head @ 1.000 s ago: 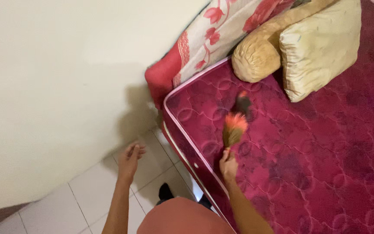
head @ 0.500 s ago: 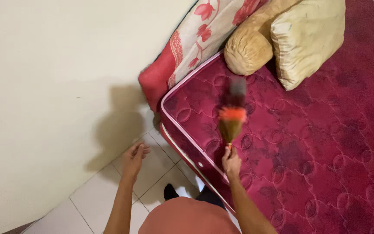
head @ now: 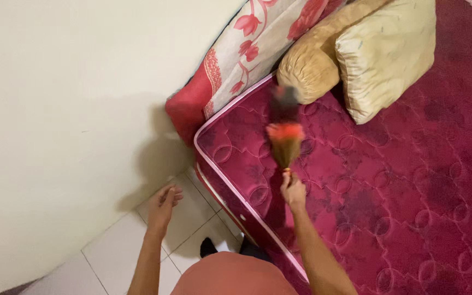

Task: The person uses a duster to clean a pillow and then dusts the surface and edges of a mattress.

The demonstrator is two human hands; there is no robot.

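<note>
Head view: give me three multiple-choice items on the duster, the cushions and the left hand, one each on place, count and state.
1. Where is the feather duster?
A. on the floor tiles
B. over the red mattress
C. against the wall

2. How many cushions lie at the mattress head?
A. one
B. two
C. four

3. What state is the left hand in?
A. open, holding nothing
B. gripping a cloth
C. flat on the mattress

Answers: 1 B, the right hand holds it above the quilting. 2 B, a round bolster and a square pillow. 3 A, fingers spread above the tiles.
</note>
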